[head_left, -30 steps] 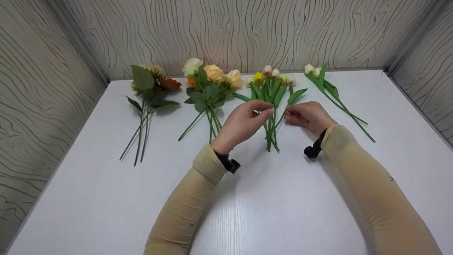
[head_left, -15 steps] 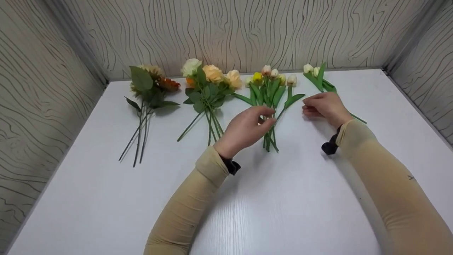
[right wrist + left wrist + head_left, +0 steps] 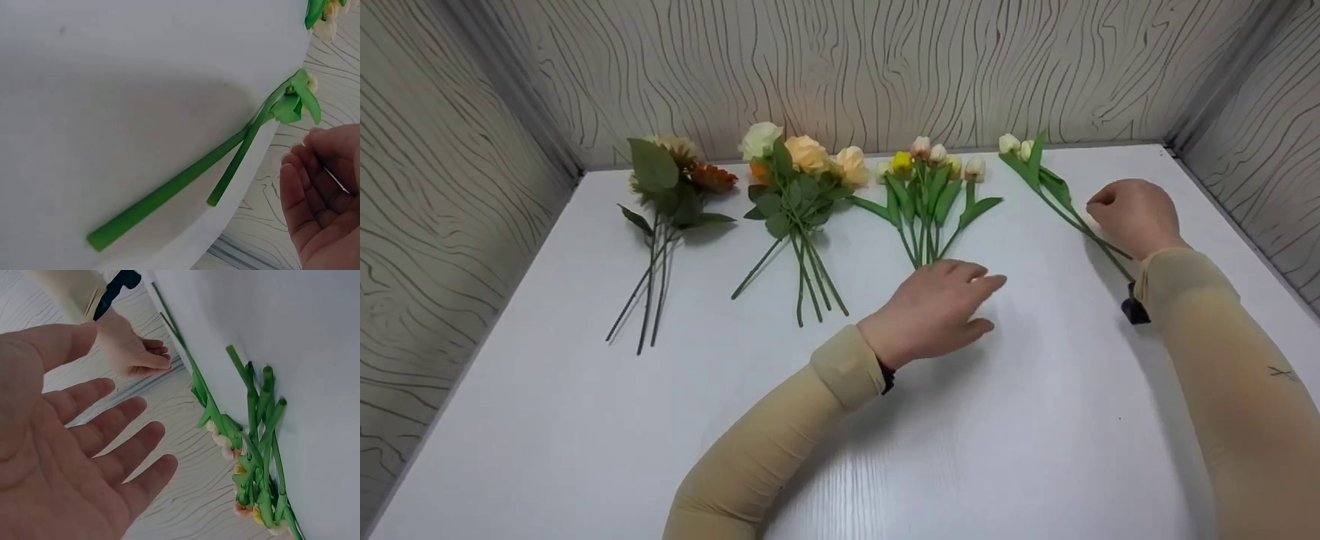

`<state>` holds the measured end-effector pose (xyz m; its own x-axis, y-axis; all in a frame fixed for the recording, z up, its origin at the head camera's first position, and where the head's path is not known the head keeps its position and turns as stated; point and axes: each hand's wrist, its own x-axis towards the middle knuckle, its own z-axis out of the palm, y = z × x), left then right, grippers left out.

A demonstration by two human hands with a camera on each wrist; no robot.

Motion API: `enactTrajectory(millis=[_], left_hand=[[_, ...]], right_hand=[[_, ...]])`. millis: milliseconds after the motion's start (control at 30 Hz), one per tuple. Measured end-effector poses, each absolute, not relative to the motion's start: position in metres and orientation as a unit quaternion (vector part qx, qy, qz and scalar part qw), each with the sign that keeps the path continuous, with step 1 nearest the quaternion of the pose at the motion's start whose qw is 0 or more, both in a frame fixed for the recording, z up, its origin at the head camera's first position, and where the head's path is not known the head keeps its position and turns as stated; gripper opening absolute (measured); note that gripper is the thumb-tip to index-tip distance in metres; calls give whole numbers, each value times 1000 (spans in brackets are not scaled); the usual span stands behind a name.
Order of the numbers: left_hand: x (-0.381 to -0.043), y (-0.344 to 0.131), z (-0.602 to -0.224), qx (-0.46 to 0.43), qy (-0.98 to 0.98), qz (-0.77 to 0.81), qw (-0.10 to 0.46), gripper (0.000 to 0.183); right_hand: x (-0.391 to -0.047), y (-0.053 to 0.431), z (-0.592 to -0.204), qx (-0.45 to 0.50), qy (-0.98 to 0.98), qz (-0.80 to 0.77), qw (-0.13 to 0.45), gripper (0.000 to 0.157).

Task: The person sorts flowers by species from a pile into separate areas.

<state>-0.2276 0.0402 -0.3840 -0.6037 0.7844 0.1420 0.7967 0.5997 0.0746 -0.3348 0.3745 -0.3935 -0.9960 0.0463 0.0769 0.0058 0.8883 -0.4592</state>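
Note:
My left hand (image 3: 931, 309) hovers over the lower stems of the tulip bunch (image 3: 931, 202). Its fingers are spread and hold nothing, as the left wrist view shows with the palm (image 3: 67, 455) beside the stems (image 3: 264, 416). The bunch has pink, white and yellow heads; the head view hides its stem ends under the hand. Just right of two white tulips (image 3: 1063, 202) hovers my right hand (image 3: 1136, 214), its fingers loosely bent and the palm bare. In the right wrist view the pair's crossed stems (image 3: 169, 188) lie apart from those fingers (image 3: 301, 194).
Roses (image 3: 802, 195) in cream and peach lie left of the tulips. Farther left is a bunch with a rust-orange flower (image 3: 712, 178) and dark leaves. All rest on a white table (image 3: 585, 420), backed by a wood-grain patterned wall (image 3: 840, 67).
My right hand has left the tulip bunch's rightmost stem and moved right, past the white tulip pair. My left hand has come down and nearer, its fingers now spread. The flowers stay in place.

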Motion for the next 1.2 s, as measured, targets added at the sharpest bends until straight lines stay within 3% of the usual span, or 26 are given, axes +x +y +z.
enactTrajectory(millis=[300,733,967,1200], left_hand=[[-229,77,-389,-467,-883,34,36,56],[-234,71,-396,-466,-885,-13,-8,49],[-242,48,-390,-445,-887,-119,0,41],[-257,10,-375,-308,-860,-406,-30,32]], right_hand=[[-340,371,-407,33,-988,147,35,26],[-343,352,-411,26,-995,89,43,15],[-336,342,-392,25,-981,182,70,22],[-309,294,-363,8,-952,288,100,26]])
